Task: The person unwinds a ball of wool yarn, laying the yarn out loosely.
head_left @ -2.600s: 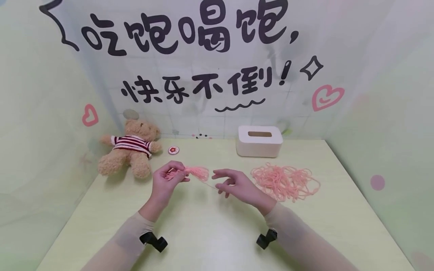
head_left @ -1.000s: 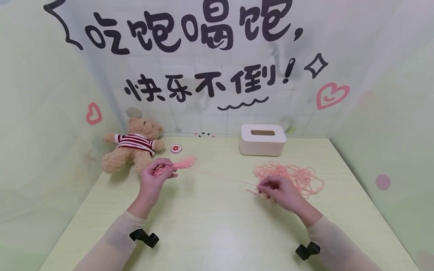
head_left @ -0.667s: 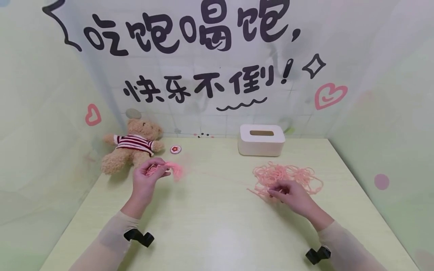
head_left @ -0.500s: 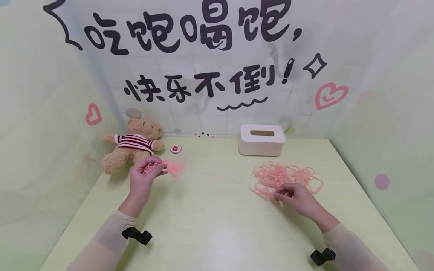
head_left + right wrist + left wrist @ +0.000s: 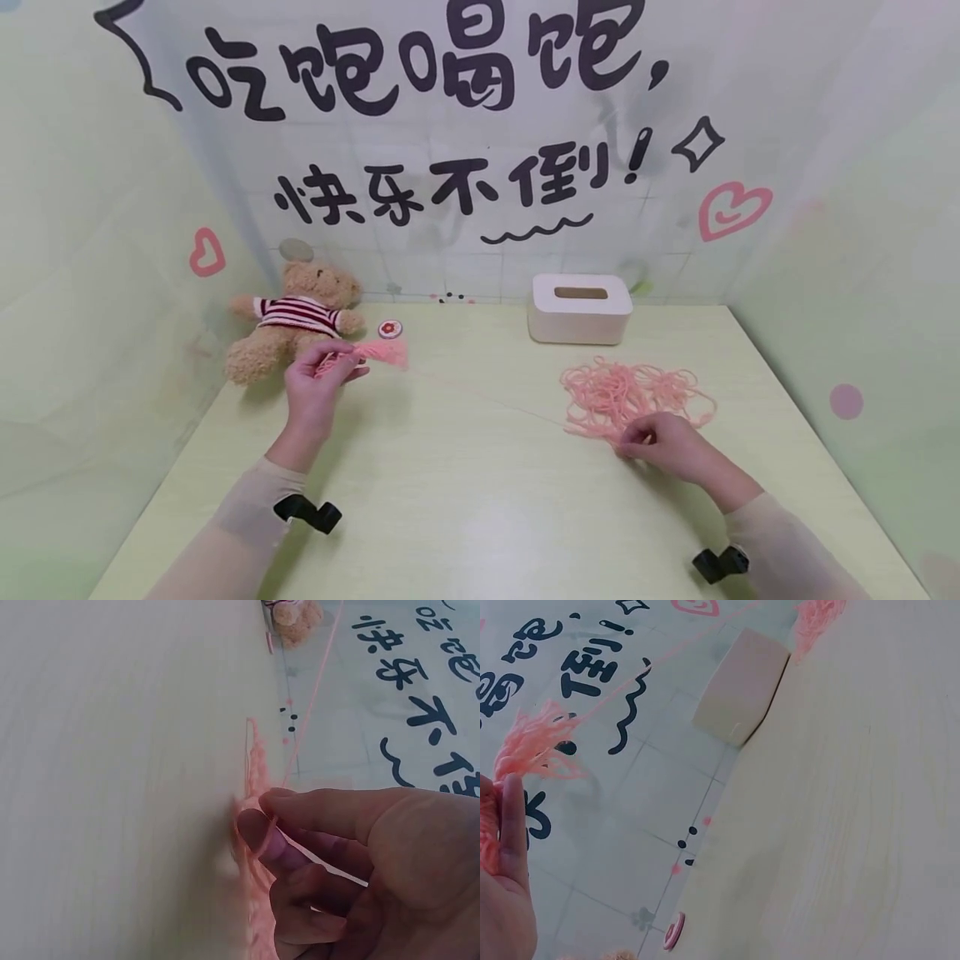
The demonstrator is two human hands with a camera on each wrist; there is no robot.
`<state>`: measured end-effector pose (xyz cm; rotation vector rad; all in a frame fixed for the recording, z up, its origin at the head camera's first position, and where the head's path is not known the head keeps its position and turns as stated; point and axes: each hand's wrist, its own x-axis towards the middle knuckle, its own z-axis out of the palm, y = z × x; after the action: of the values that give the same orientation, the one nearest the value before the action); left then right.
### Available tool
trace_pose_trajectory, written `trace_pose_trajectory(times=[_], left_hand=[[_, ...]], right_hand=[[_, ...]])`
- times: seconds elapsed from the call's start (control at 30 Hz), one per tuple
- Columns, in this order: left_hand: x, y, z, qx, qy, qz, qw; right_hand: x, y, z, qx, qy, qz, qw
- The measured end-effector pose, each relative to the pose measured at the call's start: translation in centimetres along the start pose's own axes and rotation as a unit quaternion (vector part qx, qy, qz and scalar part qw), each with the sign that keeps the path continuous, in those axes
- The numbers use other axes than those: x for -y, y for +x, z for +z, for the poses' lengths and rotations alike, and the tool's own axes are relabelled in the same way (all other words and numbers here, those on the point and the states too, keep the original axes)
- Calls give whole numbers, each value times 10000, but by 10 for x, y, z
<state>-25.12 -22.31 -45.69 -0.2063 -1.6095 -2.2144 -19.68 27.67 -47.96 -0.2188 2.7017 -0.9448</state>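
Note:
My left hand [image 5: 313, 387] grips a bundle of pink yarn [image 5: 384, 352] in front of the teddy bear; its looped end fans out past the fingertips. From the bundle a single strand [image 5: 501, 402] stretches taut across the table to my right hand [image 5: 669, 446]. Thumb and index finger pinch that strand [image 5: 306, 724] in the right wrist view. Just behind the right hand lies a loose, tangled heap of pink yarn [image 5: 618, 393] on the table. Part of the bundle is hidden inside the left palm.
A teddy bear [image 5: 296, 321] in a striped shirt leans at the back left, with a round flower badge [image 5: 390, 329] beside it. At the back right stands a white tissue box [image 5: 581, 310]. Printed curtains [image 5: 420, 258] close off the table's back and sides.
From near each other, my hands have moved apart, the left one leftward with the bundle, the right one rightward to the heap's front. The strand between them has lengthened.

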Motion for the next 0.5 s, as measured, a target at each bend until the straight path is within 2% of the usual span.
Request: trace_pose_trajectory(times=[0.17,0.37,0.5], left_hand=[[6,-6,9,538,-32,86,9985],[12,-16,23,1147,-70,18,9934],[16,-23,36,1496,-129,-90,9886]], right_hand=[[19,5,6,-62,102,-90,9999],[52,18,16,-253,242,-743,9966],[83,28,26,-165,541,-1212,9910]])
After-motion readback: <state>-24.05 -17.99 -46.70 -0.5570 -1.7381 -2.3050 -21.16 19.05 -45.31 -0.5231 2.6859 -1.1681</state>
